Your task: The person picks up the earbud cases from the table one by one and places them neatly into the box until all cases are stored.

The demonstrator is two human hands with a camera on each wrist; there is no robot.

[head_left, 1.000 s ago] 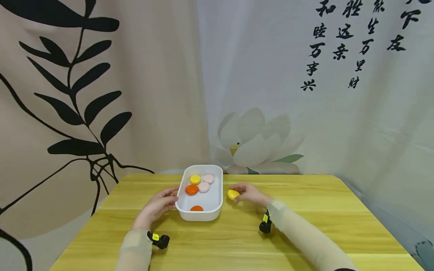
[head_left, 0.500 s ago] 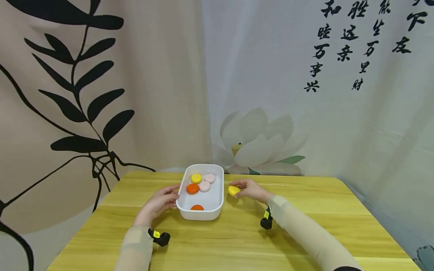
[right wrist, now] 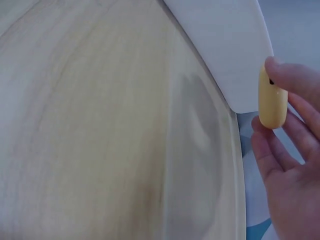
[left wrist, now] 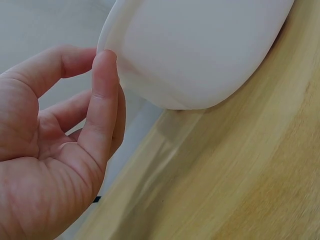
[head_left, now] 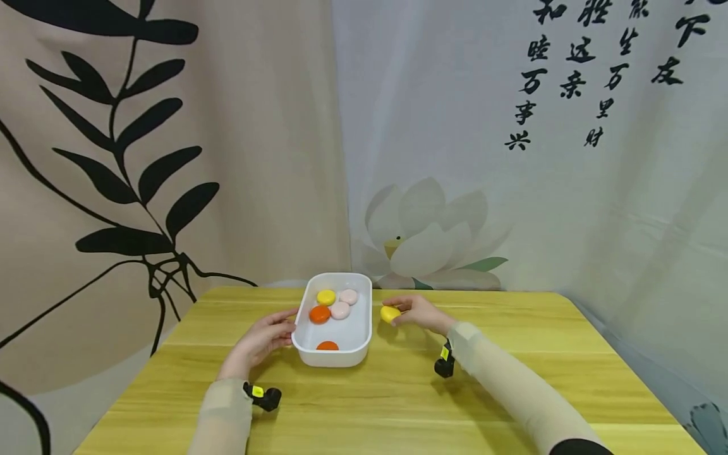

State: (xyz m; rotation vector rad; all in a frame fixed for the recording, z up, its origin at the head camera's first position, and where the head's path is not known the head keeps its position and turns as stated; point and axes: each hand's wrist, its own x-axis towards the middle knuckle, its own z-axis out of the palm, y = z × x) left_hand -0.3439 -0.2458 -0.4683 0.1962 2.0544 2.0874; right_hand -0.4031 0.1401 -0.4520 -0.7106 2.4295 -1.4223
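A white plastic box (head_left: 335,358) stands on the table with rounded, smooth pieces inside: a yellow disc (head_left: 326,297), two pale pink discs (head_left: 340,310) and two orange discs (head_left: 320,314). The nearest orange one (head_left: 327,345) is partly hidden by the front wall. My left hand (head_left: 264,341) grips the box at its left side, fingertips at the rim in the left wrist view. Right of the box, my right hand (head_left: 421,314) pinches another yellow disc (right wrist: 273,100) between thumb and fingers, above the table. A small dark mark shows on this disc in the right wrist view.
The wooden table (head_left: 352,417) has its far edge just behind the box. A curtain (head_left: 273,158) printed with leaves, a lotus and writing hangs beyond it. Each wrist carries a small black camera (head_left: 266,398).
My right hand has lifted the yellow disc slightly and keeps its pinch on it. My left hand stays at the box. The head view has shifted a little.
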